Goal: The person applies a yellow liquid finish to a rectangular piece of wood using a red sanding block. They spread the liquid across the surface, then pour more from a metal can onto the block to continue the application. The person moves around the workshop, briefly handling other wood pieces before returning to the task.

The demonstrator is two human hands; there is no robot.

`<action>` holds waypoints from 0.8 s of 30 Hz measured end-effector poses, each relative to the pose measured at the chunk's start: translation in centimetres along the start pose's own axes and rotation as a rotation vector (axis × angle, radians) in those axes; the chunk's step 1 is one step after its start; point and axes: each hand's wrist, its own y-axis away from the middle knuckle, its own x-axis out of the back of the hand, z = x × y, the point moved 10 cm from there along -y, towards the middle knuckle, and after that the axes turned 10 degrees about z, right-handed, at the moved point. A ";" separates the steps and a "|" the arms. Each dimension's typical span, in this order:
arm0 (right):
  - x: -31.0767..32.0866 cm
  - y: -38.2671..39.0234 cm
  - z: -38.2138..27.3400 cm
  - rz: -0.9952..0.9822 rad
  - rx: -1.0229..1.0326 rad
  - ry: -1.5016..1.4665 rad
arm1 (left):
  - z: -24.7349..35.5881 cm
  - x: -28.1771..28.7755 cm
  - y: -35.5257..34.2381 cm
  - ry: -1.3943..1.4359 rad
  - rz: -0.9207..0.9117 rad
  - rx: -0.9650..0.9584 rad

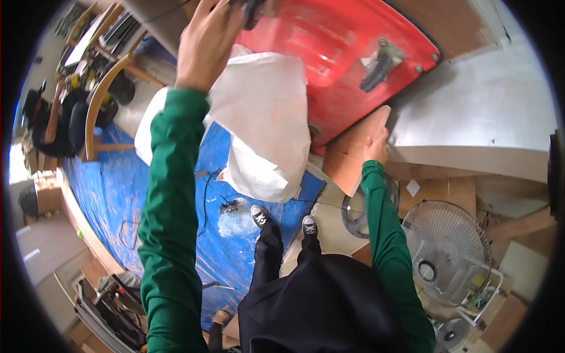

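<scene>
At the top edge, my left hand [206, 50] has its fingers curled on a black object [252, 13], partly out of view, above a red machine top [282, 29]. My right hand [375, 144] grips a reddish wooden board [351, 150] tilted beside the red top's lower edge. A black lever on a metal fitting [374, 73] sits on the red surface. A large white bag [256, 112] hangs between my arms, left of the board.
A steel worktop [477, 100] extends right, above a fan [444, 253] and wheel. A blue tarp [106, 185] with cables covers the floor. Wooden chairs [94, 106] stand left, near a person in black [50, 126]. Another person's hand [220, 316] shows low.
</scene>
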 end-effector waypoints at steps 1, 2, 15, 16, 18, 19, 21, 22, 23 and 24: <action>0.4 0.4 0.7 0.003 -0.028 -0.007 | 2.4 -4.0 -2.7 -0.108 -0.103 -0.185; 0.3 0.7 0.8 0.009 -0.021 -0.068 | 4.2 -3.8 -7.1 0.185 0.205 0.015; -1.9 5.9 0.7 -0.168 -0.296 -0.228 | 16.4 -8.4 5.5 0.410 0.086 0.448; -1.8 5.6 0.8 -0.165 -0.292 -0.217 | 16.7 -7.4 8.4 0.409 -0.009 0.590; -0.6 3.3 0.6 -0.136 -0.264 -0.239 | 17.3 -4.1 14.0 0.282 -0.175 0.627; -0.1 2.1 0.6 -0.123 -0.246 -0.247 | 17.9 -2.3 16.6 0.169 -0.254 0.520; 1.0 -0.4 0.1 0.002 -0.184 -0.243 | 17.5 1.4 23.9 0.173 -0.408 0.737; 1.6 -1.7 -0.5 0.065 -0.148 -0.242 | 17.8 3.5 26.5 0.144 -0.453 0.780; 1.5 -2.8 -1.2 0.014 -0.143 -0.190 | 18.0 5.6 28.8 0.110 -0.499 0.823; 1.7 -3.9 -1.5 0.020 -0.157 -0.167 | 18.1 7.6 31.2 0.088 -0.554 0.937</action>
